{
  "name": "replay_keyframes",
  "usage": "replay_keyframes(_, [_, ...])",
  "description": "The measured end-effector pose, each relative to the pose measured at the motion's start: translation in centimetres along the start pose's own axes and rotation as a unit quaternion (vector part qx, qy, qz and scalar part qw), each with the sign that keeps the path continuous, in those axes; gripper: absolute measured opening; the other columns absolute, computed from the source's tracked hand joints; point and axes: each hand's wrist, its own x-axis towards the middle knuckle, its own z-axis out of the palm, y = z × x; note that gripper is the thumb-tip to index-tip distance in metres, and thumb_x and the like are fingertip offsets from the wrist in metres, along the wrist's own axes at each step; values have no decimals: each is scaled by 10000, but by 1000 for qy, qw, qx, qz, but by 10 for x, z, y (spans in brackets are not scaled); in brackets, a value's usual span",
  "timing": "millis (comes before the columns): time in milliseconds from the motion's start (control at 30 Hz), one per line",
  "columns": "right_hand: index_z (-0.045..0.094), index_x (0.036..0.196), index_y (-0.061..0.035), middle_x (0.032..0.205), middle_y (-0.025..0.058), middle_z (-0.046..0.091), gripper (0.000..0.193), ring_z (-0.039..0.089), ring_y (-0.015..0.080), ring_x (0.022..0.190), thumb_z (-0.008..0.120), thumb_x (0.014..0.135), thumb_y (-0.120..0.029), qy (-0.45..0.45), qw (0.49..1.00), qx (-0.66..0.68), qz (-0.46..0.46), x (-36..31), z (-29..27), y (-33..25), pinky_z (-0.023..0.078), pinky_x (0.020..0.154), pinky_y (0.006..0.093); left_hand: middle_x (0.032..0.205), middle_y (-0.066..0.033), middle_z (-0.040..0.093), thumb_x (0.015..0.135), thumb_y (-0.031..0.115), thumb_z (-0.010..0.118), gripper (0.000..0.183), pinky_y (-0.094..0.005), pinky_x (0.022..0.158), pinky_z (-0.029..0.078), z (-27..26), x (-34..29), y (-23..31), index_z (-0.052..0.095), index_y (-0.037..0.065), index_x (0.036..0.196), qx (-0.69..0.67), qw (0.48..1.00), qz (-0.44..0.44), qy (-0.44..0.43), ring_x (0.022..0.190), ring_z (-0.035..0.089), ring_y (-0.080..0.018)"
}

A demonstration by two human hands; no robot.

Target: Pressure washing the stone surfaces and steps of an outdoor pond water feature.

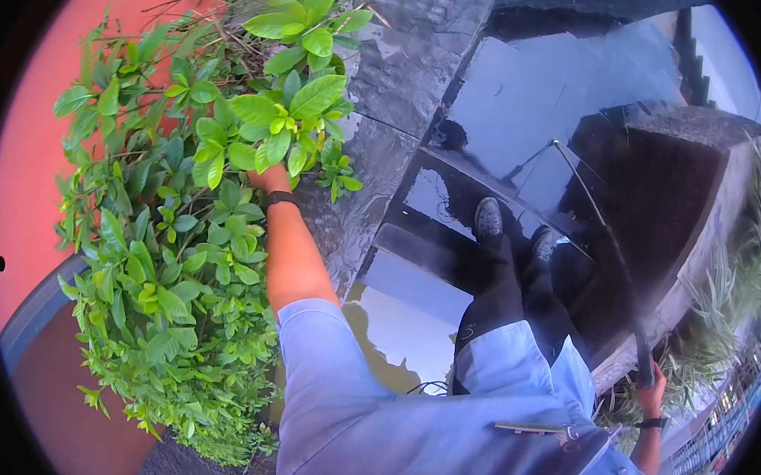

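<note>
My left hand (270,178) reaches into a leafy green shrub (166,312), among the stems just under a tall cluster of leaves. Leaves cover its fingers, so what they touch is hidden. Far to the right, my right hand (653,385) is closed around the dark handle of a long thin spray wand (604,216). The wand slants up and away from that hand to a sharp bend. Beyond the bend, a shorter piece runs down to the left, its dark tip over the wet paving.
I stand on dark, glossy wet paving (411,312) with bright reflections. A thick stone block (642,165) rises to the right, with narrow-leaved plants (717,307) behind it. An orange wall (25,210) backs the shrub. Rough grey stone slabs (407,58) lie beyond the shrub.
</note>
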Motion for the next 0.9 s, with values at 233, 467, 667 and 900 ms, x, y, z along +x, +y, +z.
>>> replay_keyframes(233, [594,1156,30,931,168,681,445,664,228,875,612,711,13,-34,999,10,8,9,6,-19,489,810,327,777,-218,642,814,134,595,184,-465,671,467,-3,34,-40,596,-43,765,92,971,181,-123,770,612,-401])
replay_keyframes(467, [602,1145,33,881,179,681,434,667,240,828,593,712,10,12,999,49,15,-9,-1,1,493,777,326,1245,-307,498,860,123,609,449,-416,1031,349,-12,-109,69,469,-85,1233,20,989,144,-6,1184,480,-394])
replay_keyframes(667, [636,1066,9,967,222,668,335,653,348,903,645,742,-78,-31,999,-6,13,5,-26,-26,496,810,365,1148,-193,621,868,145,641,384,-357,906,471,-21,-280,144,569,-43,1195,-92,895,74,-429,1045,605,-253])
replay_keyframes(900, [658,958,-29,818,241,642,231,621,421,818,618,744,-106,20,999,4,-36,3,-57,-32,490,708,455,756,-45,618,838,54,658,179,-270,590,535,-46,-353,277,641,-6,1006,-378,720,-151,-562,666,611,-124])
